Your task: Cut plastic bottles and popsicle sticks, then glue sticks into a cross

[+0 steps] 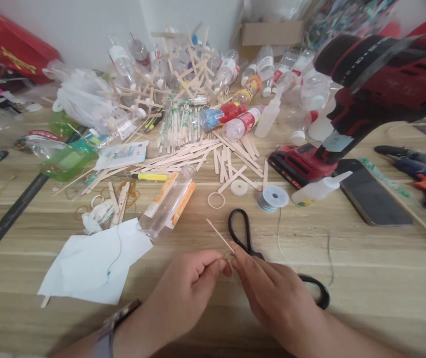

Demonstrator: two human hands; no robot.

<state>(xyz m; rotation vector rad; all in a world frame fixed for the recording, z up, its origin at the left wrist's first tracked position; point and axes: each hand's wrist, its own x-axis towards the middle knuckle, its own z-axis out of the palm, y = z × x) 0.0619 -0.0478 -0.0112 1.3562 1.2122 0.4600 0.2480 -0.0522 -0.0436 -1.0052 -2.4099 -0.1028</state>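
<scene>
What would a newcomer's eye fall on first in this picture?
Probably the large red cordless drill, standing at right. Across the middle, wooden craft sticks lie before and among plastic bottles. In front, the left hand and right hand are close together, the right holding a thin stick.

Left wrist, seven o'clock: a watch-like band [104, 344] was worn. Strap was smooth, grey-lilac; upper piece, seen edge-on, was dark brownish. Left grip [194, 283], right grip [274, 288] and right forearm [342, 335], five o'clock, were bare.
</scene>
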